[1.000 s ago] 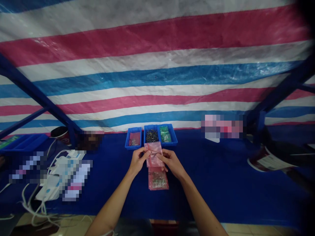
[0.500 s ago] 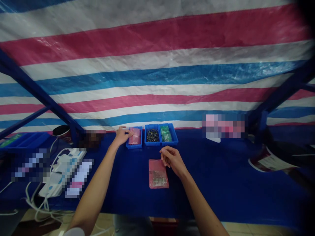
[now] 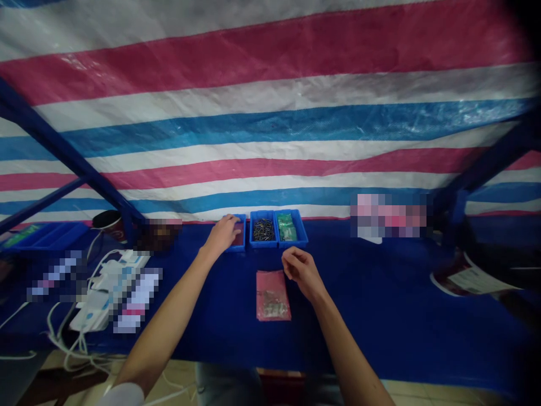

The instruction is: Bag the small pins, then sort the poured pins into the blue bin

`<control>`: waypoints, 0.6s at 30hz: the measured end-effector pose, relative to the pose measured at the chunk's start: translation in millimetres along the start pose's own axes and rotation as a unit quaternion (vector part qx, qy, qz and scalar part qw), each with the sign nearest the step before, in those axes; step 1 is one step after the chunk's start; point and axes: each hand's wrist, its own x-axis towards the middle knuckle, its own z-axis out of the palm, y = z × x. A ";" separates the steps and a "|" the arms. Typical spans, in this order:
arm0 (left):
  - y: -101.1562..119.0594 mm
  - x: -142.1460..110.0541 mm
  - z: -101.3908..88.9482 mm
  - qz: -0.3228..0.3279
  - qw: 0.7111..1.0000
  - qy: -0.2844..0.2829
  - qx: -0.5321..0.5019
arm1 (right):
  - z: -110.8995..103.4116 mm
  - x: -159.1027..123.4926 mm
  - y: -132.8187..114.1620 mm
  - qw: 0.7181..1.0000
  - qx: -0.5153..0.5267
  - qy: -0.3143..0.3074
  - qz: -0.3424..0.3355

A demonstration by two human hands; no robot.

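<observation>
Our left hand (image 3: 221, 235) lay over the small blue tray (image 3: 242, 241), we could not tell if its fingers pinched something, our right hand (image 3: 300, 272) curled empty, and the pink bag (image 3: 273, 295) with parts inside already lay on the bench (image 3: 380, 304), while dark screws (image 3: 263, 230) stayed in their tray.

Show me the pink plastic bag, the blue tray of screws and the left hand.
Pink plastic bag (image 3: 273, 296): head view, middle of the bag.
Blue tray of screws (image 3: 262, 244): head view, front wall of the tray.
Left hand (image 3: 222, 234): head view, middle of the hand's back.
</observation>
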 end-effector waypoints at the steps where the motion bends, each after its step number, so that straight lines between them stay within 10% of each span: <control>1: 0.9 3.1 0.9 0.005 0.999 -0.044 0.011 | -1.9 0.5 1.2 1.000 -0.009 0.006 -0.009; 5: 5.1 9.0 6.4 0.003 0.991 -0.126 0.049 | -8.1 2.2 0.3 0.996 -0.087 0.000 -0.024; 15: 7.6 11.1 10.8 -0.007 0.991 -0.124 0.056 | -32.4 -7.9 -1.7 0.904 -0.374 -0.144 0.149; 18: 8.2 5.0 -0.5 -0.009 0.998 -0.049 0.024 | -34.7 -10.9 0.3 0.896 -0.395 -0.140 0.147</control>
